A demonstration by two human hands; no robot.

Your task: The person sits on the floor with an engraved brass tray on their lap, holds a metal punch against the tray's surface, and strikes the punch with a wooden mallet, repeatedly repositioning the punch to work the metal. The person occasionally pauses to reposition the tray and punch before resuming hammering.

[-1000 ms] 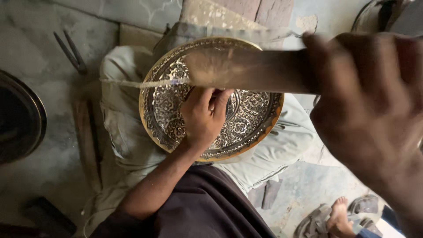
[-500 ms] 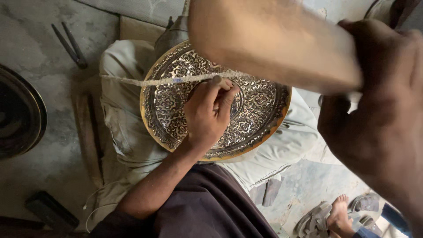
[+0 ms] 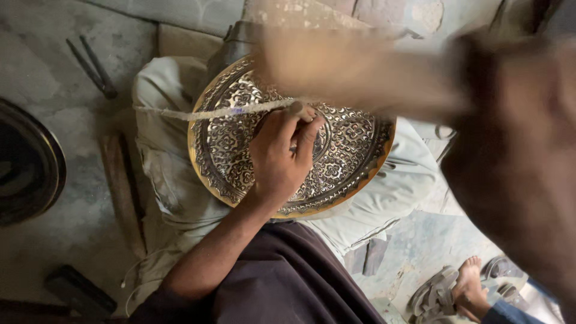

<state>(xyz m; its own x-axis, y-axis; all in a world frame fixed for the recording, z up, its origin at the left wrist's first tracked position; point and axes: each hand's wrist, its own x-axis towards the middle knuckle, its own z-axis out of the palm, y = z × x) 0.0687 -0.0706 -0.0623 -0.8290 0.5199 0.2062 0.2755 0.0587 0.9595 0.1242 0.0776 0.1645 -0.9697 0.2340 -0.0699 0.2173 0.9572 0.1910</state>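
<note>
A round brass plate [image 3: 351, 159] with dense engraved patterns rests tilted on my cloth-covered lap [image 3: 162, 168]. My left hand [image 3: 279, 159] lies on the plate's middle, fingers pinched on a thin pale rod [image 3: 216, 112] that sticks out to the left over the rim. My right hand [image 3: 516, 174] is close to the camera at the right, blurred and dark, shut on a wooden mallet [image 3: 348, 72] whose blurred head hangs above the plate's upper edge.
A dark round pan [image 3: 24, 162] sits on the floor at the left, with thin metal tools [image 3: 90, 66] beyond it. A wooden bar [image 3: 123, 192] and a dark block [image 3: 78, 288] lie beside my leg. Another person's sandalled foot [image 3: 465, 291] is at bottom right.
The mallet in my right hand has swung, from lying across the plate's top to a raised, blurred position. My left hand has stayed on the plate with the rod.
</note>
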